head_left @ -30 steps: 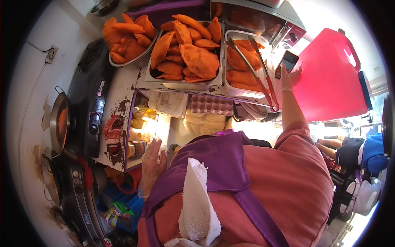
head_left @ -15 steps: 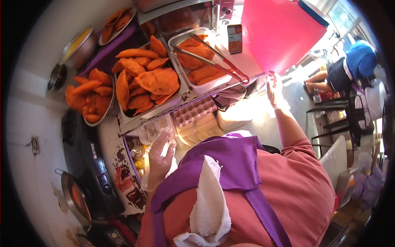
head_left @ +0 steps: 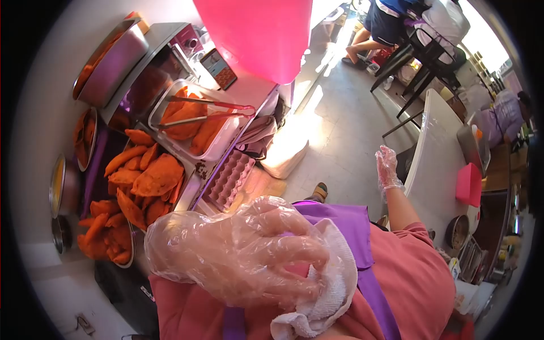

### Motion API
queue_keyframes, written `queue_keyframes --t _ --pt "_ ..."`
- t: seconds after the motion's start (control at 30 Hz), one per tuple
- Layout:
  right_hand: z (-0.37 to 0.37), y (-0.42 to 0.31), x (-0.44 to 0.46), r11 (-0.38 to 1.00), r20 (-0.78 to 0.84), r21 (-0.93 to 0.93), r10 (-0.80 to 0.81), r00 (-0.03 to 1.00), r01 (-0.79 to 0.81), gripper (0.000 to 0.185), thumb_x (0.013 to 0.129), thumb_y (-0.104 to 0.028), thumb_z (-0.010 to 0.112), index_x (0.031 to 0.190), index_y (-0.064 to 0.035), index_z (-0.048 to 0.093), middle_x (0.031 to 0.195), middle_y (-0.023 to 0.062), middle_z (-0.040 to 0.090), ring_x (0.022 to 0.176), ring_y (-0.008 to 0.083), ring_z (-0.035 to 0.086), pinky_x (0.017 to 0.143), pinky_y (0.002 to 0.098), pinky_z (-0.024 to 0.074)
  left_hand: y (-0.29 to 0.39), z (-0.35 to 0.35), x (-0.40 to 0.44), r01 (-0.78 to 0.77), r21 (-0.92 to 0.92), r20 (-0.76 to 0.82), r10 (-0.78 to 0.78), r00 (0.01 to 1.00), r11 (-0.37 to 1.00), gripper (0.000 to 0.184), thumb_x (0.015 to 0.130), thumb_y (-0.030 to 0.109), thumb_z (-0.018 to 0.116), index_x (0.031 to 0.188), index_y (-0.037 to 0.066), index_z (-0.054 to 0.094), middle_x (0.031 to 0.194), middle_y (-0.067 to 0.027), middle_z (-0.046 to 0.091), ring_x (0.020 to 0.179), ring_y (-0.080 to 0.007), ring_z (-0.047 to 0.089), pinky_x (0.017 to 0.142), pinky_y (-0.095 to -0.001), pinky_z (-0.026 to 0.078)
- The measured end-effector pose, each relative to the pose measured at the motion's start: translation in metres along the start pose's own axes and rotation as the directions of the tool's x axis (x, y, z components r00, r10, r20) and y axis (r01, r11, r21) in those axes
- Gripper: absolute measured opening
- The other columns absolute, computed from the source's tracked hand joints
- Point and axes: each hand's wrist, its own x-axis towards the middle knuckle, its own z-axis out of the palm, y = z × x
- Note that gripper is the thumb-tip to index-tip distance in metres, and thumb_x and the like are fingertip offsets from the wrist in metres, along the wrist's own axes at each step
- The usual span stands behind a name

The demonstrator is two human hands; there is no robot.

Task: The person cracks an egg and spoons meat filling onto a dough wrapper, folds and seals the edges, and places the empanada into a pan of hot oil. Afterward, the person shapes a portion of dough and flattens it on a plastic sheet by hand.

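A white-topped table (head_left: 433, 147) runs along the right side of a sunlit kitchen, near a person in dark shorts (head_left: 382, 25) beside a black metal chair (head_left: 416, 62). The wearer's salmon shirt (head_left: 408, 255) and purple apron (head_left: 345, 226) fill the foreground. Across the counter, a pink jug (head_left: 260, 34) stands near a microwave (head_left: 150, 85). Orange fried turnovers (head_left: 156, 175) fill a steel pan (head_left: 190, 190) beside a shallower tray (head_left: 224, 150) of more; a purplish egg tray (head_left: 232, 175) sits below the counter's edge. A white towel (head_left: 337, 283) hangs at the wearer's chest, under the plastic-gloved left hand (head_left: 255, 255), its fingers parted and loosely bent; whether they grip the cloth cannot be told. The gloved right hand (head_left: 388, 170), half open with fingers slightly curled, holds nothing visible near the table. Red-handled tongs (head_left: 243, 110) lie across the shallower tray, near a lit smartphone (head_left: 218, 69).
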Motion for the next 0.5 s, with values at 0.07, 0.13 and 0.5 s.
queue_keyframes --t 0.07,0.13,0.5 --pt "-0.013 0.021 -0.006 0.996 -0.039 -0.092 -0.024 0.999 0.020 0.032 0.085 -0.018 0.064 0.113 -0.0040 0.059 0.111 0.0113 0.057 0.095 0.0203 0.058 0.086 0.0331 0.0476 -0.022 0.005 0.021 -0.010 -0.055 0.042 0.013 0.999 0.998 0.031 0.073 0.019 0.069 0.102 0.007 0.069 0.107 -0.0145 0.059 0.097 -0.0307 0.057 0.082 -0.0443 0.045" --pt "-0.037 0.016 -0.010 0.981 -0.023 -0.188 0.047 0.999 -0.050 0.032 0.083 -0.018 0.065 0.112 -0.0074 0.060 0.111 0.0118 0.056 0.084 0.0211 0.060 0.080 0.0343 0.0496 -0.054 0.013 0.052 -0.037 -0.130 0.092 0.049 0.994 0.991 0.031 0.073 0.019 0.069 0.102 0.007 0.069 0.106 -0.0146 0.059 0.097 -0.0306 0.057 0.081 -0.0442 0.045" --pt "-0.118 0.053 0.041 0.985 -0.129 0.014 0.170 0.977 -0.169 0.035 0.084 -0.016 0.065 0.116 -0.0040 0.056 0.114 0.0141 0.054 0.092 0.0244 0.058 0.086 0.0343 0.0476 -0.173 0.091 0.233 -0.047 -0.389 0.344 0.192 0.919 0.920 0.031 0.073 0.017 0.069 0.102 0.007 0.068 0.105 -0.0154 0.060 0.095 -0.0300 0.057 0.080 -0.0435 0.046"
